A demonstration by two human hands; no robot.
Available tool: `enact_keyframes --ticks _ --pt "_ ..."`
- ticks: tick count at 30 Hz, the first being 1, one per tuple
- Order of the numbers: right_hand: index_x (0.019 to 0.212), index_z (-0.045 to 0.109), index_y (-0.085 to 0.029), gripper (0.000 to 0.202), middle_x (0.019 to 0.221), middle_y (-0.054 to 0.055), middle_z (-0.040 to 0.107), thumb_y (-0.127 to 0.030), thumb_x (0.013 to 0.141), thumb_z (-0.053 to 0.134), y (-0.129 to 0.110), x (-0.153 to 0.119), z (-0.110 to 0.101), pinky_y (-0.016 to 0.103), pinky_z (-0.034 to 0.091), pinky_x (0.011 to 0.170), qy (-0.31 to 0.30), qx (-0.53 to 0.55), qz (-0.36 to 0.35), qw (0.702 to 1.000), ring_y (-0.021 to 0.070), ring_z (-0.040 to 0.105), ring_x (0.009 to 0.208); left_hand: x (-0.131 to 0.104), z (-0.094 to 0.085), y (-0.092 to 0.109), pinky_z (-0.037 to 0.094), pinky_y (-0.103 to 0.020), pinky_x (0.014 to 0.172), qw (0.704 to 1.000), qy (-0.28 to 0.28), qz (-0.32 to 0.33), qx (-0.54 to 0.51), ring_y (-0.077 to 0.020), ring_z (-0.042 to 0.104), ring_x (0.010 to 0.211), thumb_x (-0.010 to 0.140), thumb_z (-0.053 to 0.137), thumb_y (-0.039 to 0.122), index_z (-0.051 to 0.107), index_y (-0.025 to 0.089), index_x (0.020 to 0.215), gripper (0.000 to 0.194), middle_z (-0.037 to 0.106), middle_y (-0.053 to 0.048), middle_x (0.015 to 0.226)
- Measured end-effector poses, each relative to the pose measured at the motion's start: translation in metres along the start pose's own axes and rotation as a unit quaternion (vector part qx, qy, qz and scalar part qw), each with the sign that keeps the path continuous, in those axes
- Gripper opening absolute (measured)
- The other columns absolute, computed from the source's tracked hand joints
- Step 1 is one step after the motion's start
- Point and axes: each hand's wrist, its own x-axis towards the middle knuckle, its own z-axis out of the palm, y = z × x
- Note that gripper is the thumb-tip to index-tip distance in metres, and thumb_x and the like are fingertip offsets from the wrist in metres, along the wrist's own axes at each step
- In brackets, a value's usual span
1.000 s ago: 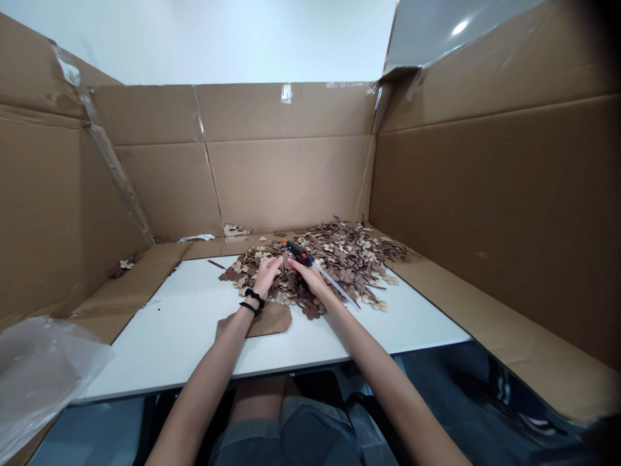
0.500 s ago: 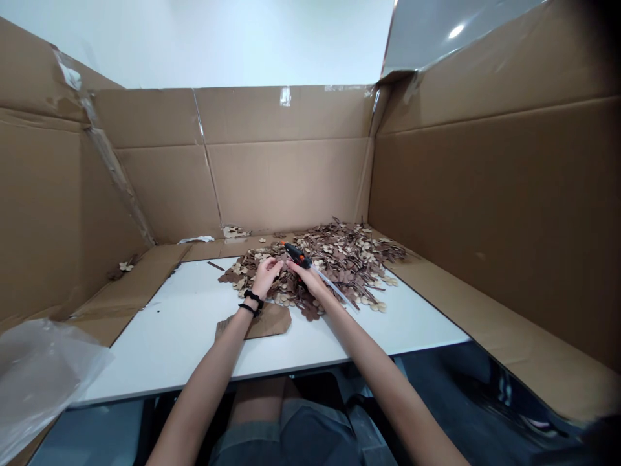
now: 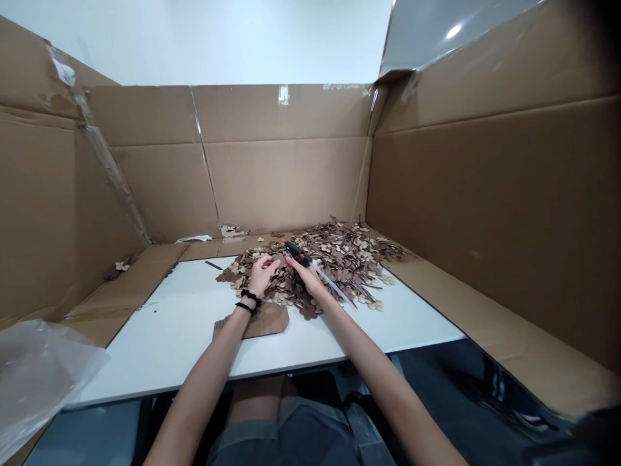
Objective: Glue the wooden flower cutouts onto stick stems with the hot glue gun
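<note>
A: State of the right hand [image 3: 305,276]?
B: Closed on a dark glue gun [image 3: 297,253] with orange details; the grip is largely hidden by the hand. The orange-tipped nozzle points forward and left, beyond the fingertips.
A: The glue stick [image 3: 334,286]?
B: Whitish, translucent. It projects from the gun's rear and runs back along the outer side of the right wrist.
A: Left hand [image 3: 262,274]?
B: Narrow posture, thumb and fingers drawn near each other, just beside the right fingertips. A small brown piece [image 3: 282,259] shows between the two hands; I cannot tell which of them grips it, if either. Black bands [image 3: 250,298] sit on the left wrist.
A: Material around the hands?
B: A heap of flower-shaped pieces [image 3: 347,249], dark brown and pale, mixed with thin strips. It lies beneath and beyond both hands, spreading mainly to their right.
A: Nearer the body?
B: A flat cardboard scrap [image 3: 272,321] lies on the white tabletop [image 3: 165,330], partly under the left wrist. A plastic bag [image 3: 41,375] is well apart, left of the left forearm.
A: Enclosure?
B: Cardboard walls [image 3: 286,178] stand beyond the hands and to either side.
</note>
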Motion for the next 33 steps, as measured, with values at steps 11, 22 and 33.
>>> enact_keyframes --ticks 11,22,33 --pt "0.085 0.073 -0.022 0.035 0.096 0.003 0.072 -0.053 0.070 0.069 0.005 0.003 0.000 0.038 0.042 0.097 -0.036 0.035 0.015 0.999 0.0238 0.063 0.099 0.005 -0.004 -0.009 0.041 -0.021 0.066 0.998 0.029 0.040 0.031 -0.0111 0.053 0.070 0.075 0.065 0.035 0.062 0.017 0.078 0.019 0.061 0.000 0.079" --pt "0.082 0.073 -0.021 0.033 0.091 0.003 0.072 -0.052 0.070 0.069 0.001 0.001 0.000 0.037 0.044 0.095 -0.033 0.040 0.007 0.999 0.0226 0.064 0.094 0.007 -0.004 -0.010 0.040 -0.023 0.066 0.997 0.066 0.017 -0.028 -0.0122 0.053 0.071 0.071 0.069 0.036 0.061 0.016 0.079 0.023 0.059 -0.001 0.078" --pt "0.083 0.073 -0.021 0.031 0.088 0.003 0.072 -0.049 0.070 0.070 0.000 0.001 0.001 0.035 0.045 0.092 -0.032 0.066 0.005 0.997 0.0216 0.064 0.091 0.009 -0.004 -0.015 0.039 -0.024 0.068 0.993 0.114 -0.007 -0.035 -0.0124 0.052 0.071 0.072 0.066 0.041 0.057 0.016 0.079 0.027 0.057 -0.001 0.077"
